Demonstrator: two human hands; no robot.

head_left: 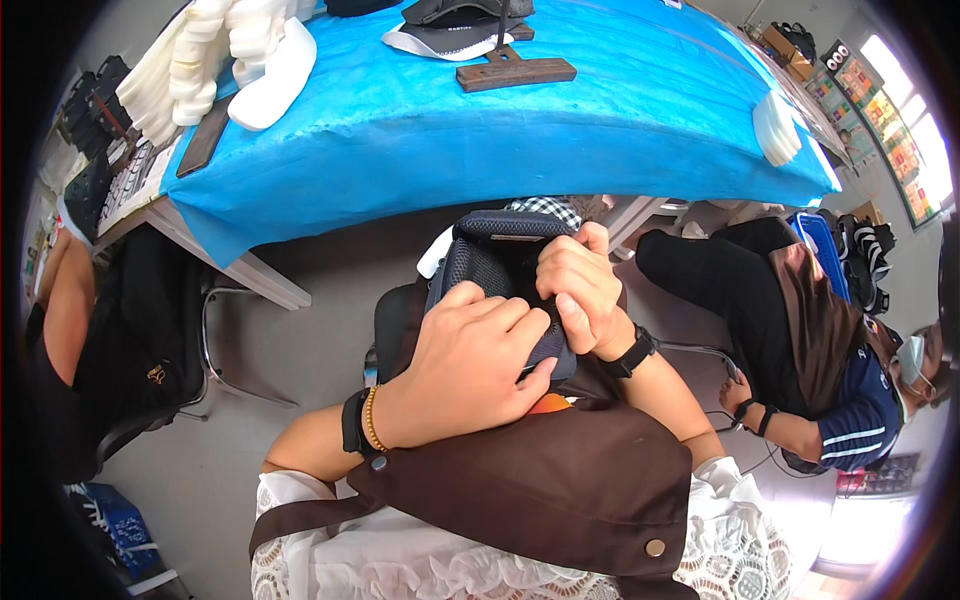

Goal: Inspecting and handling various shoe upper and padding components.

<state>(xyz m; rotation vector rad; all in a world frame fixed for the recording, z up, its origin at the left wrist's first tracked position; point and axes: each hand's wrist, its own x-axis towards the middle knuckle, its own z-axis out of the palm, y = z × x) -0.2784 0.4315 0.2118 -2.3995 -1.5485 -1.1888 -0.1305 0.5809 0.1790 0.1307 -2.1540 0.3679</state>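
Note:
A dark navy, mesh-lined fabric piece with a thick padded rim sits above my lap, its hollow inside facing up; I cannot tell its exact kind. My left hand is closed over its near left edge, fingers curled inward. Over the right edge, my right hand is bent into a grip, thumb pressed against the fingers. Both hands hide much of the near side. Below them, a brown apron covers my lap, with a bit of orange showing at its top.
Ahead is a table with a blue cover. On it are stacked white foam pieces, a dark wooden stand and black-and-grey items. More white pieces lie right. People sit left and right; a blue crate stands behind.

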